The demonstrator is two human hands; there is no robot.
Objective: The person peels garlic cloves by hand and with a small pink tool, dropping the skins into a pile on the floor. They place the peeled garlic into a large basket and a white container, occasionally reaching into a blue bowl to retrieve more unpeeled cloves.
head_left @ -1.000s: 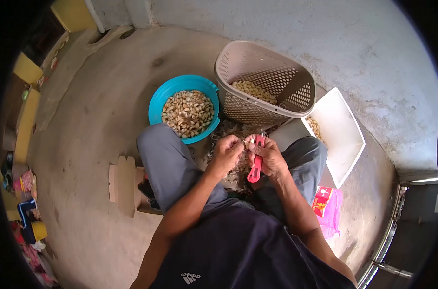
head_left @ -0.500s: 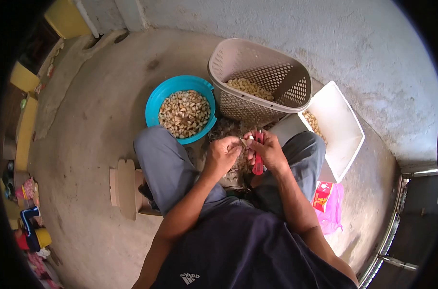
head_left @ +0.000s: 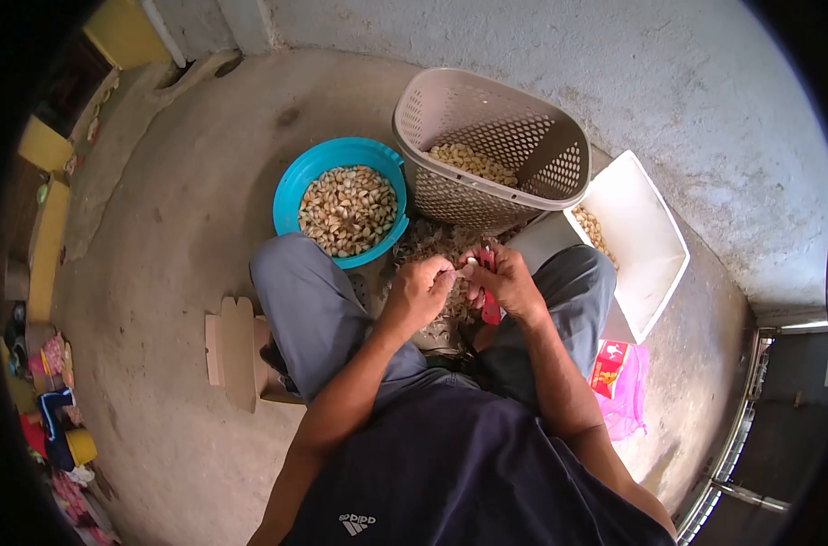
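Observation:
My right hand is closed around a red utility knife. A small pale garlic clove shows at its thumb and forefinger. My left hand meets it fingertip to fingertip in a pinch; a thin scrap, perhaps peel, seems to lie between the fingers, too small to be sure. Beyond my left knee, a turquoise basin holds many unpeeled garlic cloves. Loose dry peels cover the floor below my hands.
A tall brown perforated basket with pale cloves stands ahead. To its right is a white foam box with more cloves. An opened cardboard box sits left of my leg, a pink bag at right. A wall rises behind.
The greenish scrap between my fingertips shows less now. My hands have hardly shifted and stay together; the knife has tilted slightly in my right hand.

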